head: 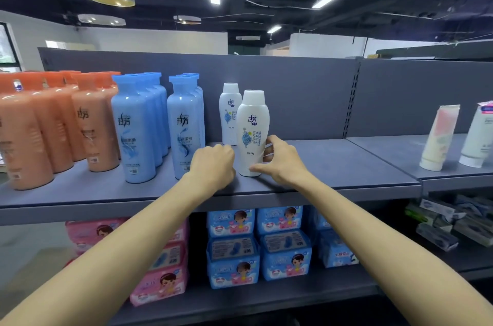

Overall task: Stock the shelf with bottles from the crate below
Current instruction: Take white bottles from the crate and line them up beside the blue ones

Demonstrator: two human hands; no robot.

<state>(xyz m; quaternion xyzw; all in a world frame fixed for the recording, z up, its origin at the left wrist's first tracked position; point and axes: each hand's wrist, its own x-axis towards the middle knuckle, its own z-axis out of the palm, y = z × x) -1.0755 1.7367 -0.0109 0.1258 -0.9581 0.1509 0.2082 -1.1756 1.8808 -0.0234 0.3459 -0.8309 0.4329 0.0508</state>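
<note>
On the grey shelf (pixel 333 163), two white bottles (pixel 253 133) stand placed, right hand (pixel 280 159) gripping the front one, left hand (pixel 213 163) fisted empty; room remains.

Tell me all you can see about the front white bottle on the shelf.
The front white bottle looks like glossy plastic, with a white cap, a blue flower print and dark lettering. It stands upright near the front edge of the grey shelf, before a second white bottle. The right hand grips its lower part; the left hand is curled beside it.

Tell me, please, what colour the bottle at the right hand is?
White, with a blue flower print; the front bottle shows best in the head view.
</note>
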